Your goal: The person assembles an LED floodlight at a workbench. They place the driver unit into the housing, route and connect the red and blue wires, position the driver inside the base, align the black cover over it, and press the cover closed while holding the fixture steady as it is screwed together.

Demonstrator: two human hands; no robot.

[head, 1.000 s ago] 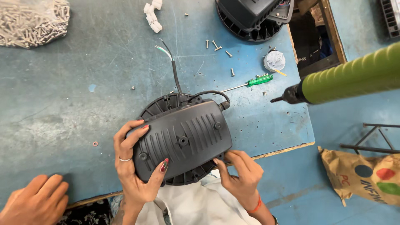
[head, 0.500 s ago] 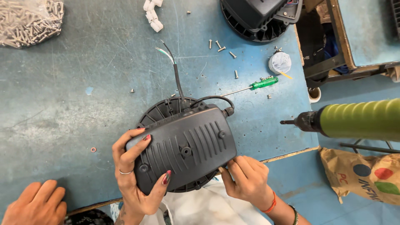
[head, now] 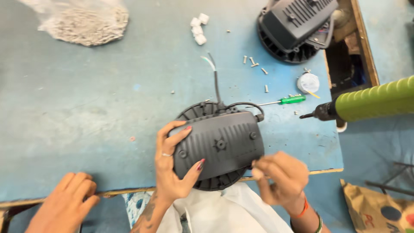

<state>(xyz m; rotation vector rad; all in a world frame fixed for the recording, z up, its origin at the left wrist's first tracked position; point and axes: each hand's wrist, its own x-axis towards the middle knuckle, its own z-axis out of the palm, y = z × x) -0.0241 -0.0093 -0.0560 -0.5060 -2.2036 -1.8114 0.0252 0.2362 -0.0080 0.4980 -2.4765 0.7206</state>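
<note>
Both hands differ: left hand (head: pixel 174 166) still grips the black lamp housing (head: pixel 217 144); right hand (head: pixel 278 177) has drawn back, fingertips pinched.

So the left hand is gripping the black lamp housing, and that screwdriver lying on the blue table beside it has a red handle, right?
Not quite: the screwdriver has a green handle, as the head view shows. The left hand does grip the black lamp housing on the blue table.

Your right hand (head: pixel 282 177) is motion-blurred, so you cannot tell what its fingertips pinch. The ribbed green tool handle (head: pixel 373 100) runs off the right edge. The second black finned lamp housing (head: pixel 297 26) is cropped at the top.
</note>
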